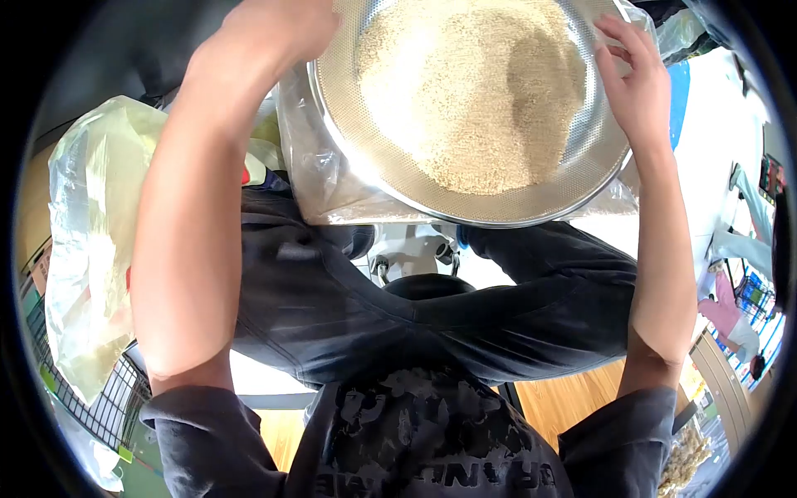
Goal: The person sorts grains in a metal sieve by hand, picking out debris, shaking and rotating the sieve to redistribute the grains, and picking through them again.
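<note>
A large round metal sieve [357, 158] with a perforated wall holds a broad layer of pale tan grains [473, 100]. It rests above a clear plastic sheet [307, 166] in front of my knees. My left hand [295, 25] is at the upper left rim, blurred, and its fingers are partly cut off by the frame, so its grip cannot be made out. At the upper right rim is my right hand [639, 75], its fingers spread and bent beside the metal edge. A dark shadow falls over the right part of the grains.
A yellowish plastic bag [100, 241] hangs at the left over a black wire basket [108, 398]. My dark-trousered legs flank a wheeled chair base [415, 249]. Another person in pink [724, 307] is far off at the right. Blue material [678, 100] lies beyond my right hand.
</note>
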A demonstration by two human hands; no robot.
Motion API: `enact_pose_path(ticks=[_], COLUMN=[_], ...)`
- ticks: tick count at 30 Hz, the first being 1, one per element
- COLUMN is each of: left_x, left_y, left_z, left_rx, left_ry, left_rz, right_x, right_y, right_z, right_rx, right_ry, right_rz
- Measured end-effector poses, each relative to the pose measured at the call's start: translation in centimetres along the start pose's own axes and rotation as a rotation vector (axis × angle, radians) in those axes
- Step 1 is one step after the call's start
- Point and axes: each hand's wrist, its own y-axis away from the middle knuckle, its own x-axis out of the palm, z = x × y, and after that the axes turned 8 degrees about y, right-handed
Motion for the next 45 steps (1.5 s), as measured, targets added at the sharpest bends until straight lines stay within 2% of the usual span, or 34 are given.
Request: enact_pose_path(ticks=[2,4,6,7,8,10,11,12,14,16,17,18,21,24,25,26,28,29,30,32,33,35,36,37,38,40,42,44,45], left_x=[-0.1,0.1,1.9,2.4,2.4,2.9,3.4,3.9,4.4,4.4,4.1,4.0,3.8,3.1,2.1,1.4,0.8,3.6,3.7,4.0,3.5,1.7,0.1,0.5,0.9,3.1,3.6,2.2,0.5], left_y=[0.6,0.7,0.0,0.0,0.3,0.5,0.5,0.6,0.8,1.1,1.4,1.5,3.0,3.6,4.8,4.9,4.6,3.4,5.0,5.1,5.3,5.6,6.0,6.2,6.4,5.9,5.6,5.9,6.3], left_z=[-0.1,0.1,1.1,1.4,1.5,1.7,1.9,2.1,2.3,2.4,2.0,1.9,0.6,1.2,1.3,1.5,3.3,3.9,1.4,0.9,1.8,4.0,4.2,3.5,2.5,0.3,1.8,4.6,4.7], left_rx=[-0.022,-0.043,-0.056,-0.055,-0.089,-0.118,-0.101,-0.083,-0.129,-0.124,-0.045,-0.04,0.001,0.043,0.01,0.012,-0.075,0.027,0.067,-0.017,-0.023,-0.083,-0.099,-0.054,-0.021,-0.014,-0.042,-0.088,-0.12], left_ry=[0.065,0.125,0.255,0.252,0.352,0.45,0.532,0.612,0.682,0.78,0.705,0.704,0.972,0.902,0.791,0.794,1.169,0.866,0.767,0.702,0.697,0.906,1.191,1.066,0.938,0.802,0.77,1.003,1.203], left_rz=[0.03,0.062,0.087,0.078,0.14,0.185,0.14,0.096,0.073,0.013,-0.113,-0.123,-0.259,-0.377,-0.5,-0.496,-0.152,-0.384,-0.463,-0.271,-0.278,-0.436,-0.293,-0.375,-0.458,-0.394,-0.394,-0.45,-0.315], right_x=[-1.2,-1.9,-1.9,-2.1,-2.8,-4.1,-3.8,-3.1,-2.3,-2.4,-2.5,-2.8,-4.1,-5.1,-5.0,-5.2,-5.8,-6.0,-6.0,-6.1,-5.6,-5.2,-5.7,-6.3,-6.5,-6.8,-6.4,-5.1,-5.5], right_y=[0.3,0.6,1.4,2.1,2.1,1.7,1.8,2.3,3.0,3.0,3.2,3.1,2.7,1.7,2.1,1.9,1.7,2.1,2.2,1.9,2.2,1.4,1.2,1.6,1.7,1.8,1.3,1.6,1.1], right_z=[-1.0,-1.8,-2.3,-2.9,-1.8,0.9,0.5,0.1,-0.3,-1.0,-1.5,-2.2,-3.5,-2.6,-1.3,-0.7,0.0,-1.1,-1.3,-0.7,0.2,2.2,3.0,3.2,2.1,-0.4,1.1,2.6,3.6], right_rx=[0.074,0.035,0.42,0.627,0.625,1.019,1.012,0.867,0.718,0.627,0.61,0.609,0.647,0.65,0.619,0.622,0.617,0.6,0.597,0.648,0.581,0.546,0.517,0.506,0.499,0.63,0.651,0.54,0.516], right_ry=[0.137,0.262,0.231,0.191,0.19,-0.125,-0.128,0.029,0.176,0.281,0.287,0.287,0.173,0.226,0.193,0.197,0.128,0.131,0.123,0.305,0.289,0.258,0.237,0.219,0.221,0.279,0.324,0.241,0.219], right_rz=[-0.071,-0.136,0.066,0.248,0.234,0.589,0.574,0.491,0.397,0.417,0.406,0.395,0.322,0.397,0.349,0.351,0.459,0.431,0.438,0.446,0.373,0.426,0.485,0.387,0.397,0.408,0.414,0.476,0.508])
